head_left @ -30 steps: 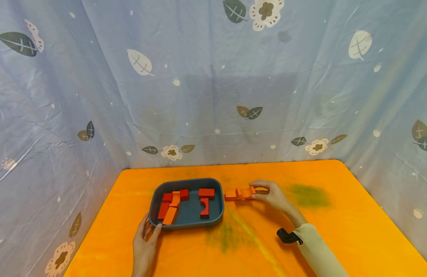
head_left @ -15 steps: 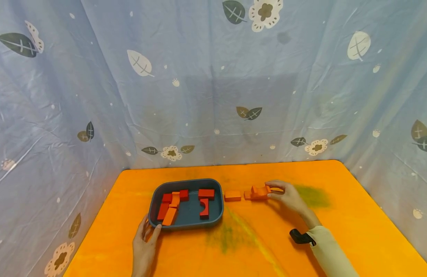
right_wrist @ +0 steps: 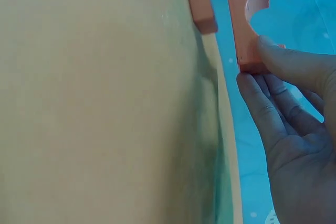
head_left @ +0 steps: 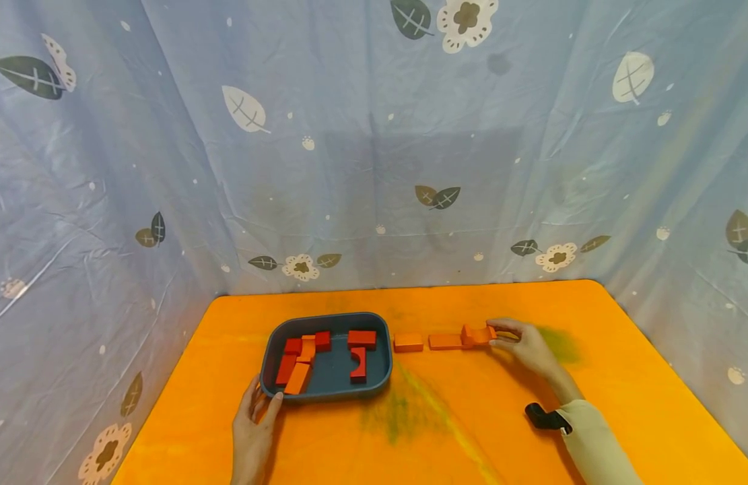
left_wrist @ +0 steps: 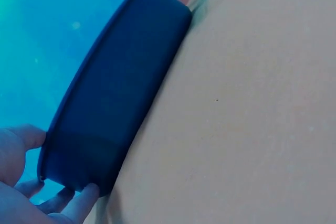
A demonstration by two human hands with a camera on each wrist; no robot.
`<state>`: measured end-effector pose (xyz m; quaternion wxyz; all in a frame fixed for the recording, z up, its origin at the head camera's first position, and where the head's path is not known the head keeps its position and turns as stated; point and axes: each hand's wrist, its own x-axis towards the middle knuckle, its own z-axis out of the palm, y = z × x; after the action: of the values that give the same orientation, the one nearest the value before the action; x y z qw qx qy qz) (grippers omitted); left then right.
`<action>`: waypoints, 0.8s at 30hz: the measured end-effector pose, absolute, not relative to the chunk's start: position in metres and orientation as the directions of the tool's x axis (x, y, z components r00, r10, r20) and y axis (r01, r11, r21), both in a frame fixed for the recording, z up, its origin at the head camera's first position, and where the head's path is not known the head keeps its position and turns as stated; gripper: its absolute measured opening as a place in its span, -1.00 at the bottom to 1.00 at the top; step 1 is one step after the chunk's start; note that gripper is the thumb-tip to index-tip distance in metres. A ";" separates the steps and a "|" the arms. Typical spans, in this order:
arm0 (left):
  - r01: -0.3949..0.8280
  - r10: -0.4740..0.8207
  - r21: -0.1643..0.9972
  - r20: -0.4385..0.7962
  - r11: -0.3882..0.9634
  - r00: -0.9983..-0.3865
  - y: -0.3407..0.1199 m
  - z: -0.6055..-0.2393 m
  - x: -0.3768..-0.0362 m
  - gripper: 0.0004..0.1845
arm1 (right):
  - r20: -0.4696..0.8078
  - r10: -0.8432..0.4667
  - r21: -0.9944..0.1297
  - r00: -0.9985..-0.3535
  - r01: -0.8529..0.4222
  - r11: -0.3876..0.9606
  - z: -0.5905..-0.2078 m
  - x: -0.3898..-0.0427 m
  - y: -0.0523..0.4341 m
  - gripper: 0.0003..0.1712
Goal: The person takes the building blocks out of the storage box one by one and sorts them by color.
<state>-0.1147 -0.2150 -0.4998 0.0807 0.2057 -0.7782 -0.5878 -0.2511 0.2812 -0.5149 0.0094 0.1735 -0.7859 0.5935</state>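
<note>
My left hand (head_left: pixel 252 431) grips the near left corner of a dark blue-grey tray (head_left: pixel 331 397), thumb at the rim and fingers against the outer wall, as the left wrist view shows. Red and orange blocks lie in the tray, among them a red arch block (head_left: pixel 359 364). Between thumb and fingers, my right hand (head_left: pixel 531 351) pinches an orange arch block (head_left: pixel 478 335) by its right end, hollow side up. In the right wrist view this arch block (right_wrist: pixel 242 27) appears raised off the table. Just left of it lies a flat orange block (head_left: pixel 445 342).
Another orange block (head_left: pixel 408 343) lies close to the tray's right wall, in line with the flat one. The orange table (head_left: pixel 446 431) is bordered at the back and sides by a light blue patterned curtain (head_left: pixel 374 168).
The right hand has moved right with the orange arch block, leaving the two orange blocks behind it in a row with a gap between them. Left hand and tray stay put.
</note>
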 end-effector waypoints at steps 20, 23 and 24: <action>-0.219 -0.422 0.948 -0.104 0.233 -0.901 -0.215 -0.502 -0.115 -0.18 | 0.261 -0.180 -0.839 -0.949 -0.314 0.444 -0.514 -0.248 0.310 -0.51; -0.218 -0.420 0.947 -0.103 0.237 -0.901 -0.215 -0.501 -0.115 -0.17 | 0.235 -0.190 -0.860 -0.953 -0.295 0.417 -0.515 -0.249 0.311 -0.49; -0.219 -0.421 0.947 -0.103 0.237 -0.901 -0.215 -0.501 -0.115 -0.17 | 0.228 -0.197 -0.864 -0.954 -0.291 0.411 -0.516 -0.249 0.311 -0.49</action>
<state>-0.1146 -0.2150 -0.5010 0.0866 0.2045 -0.7816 -0.5829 -0.2495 0.3113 -0.5159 0.0449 0.1457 -0.8387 0.5228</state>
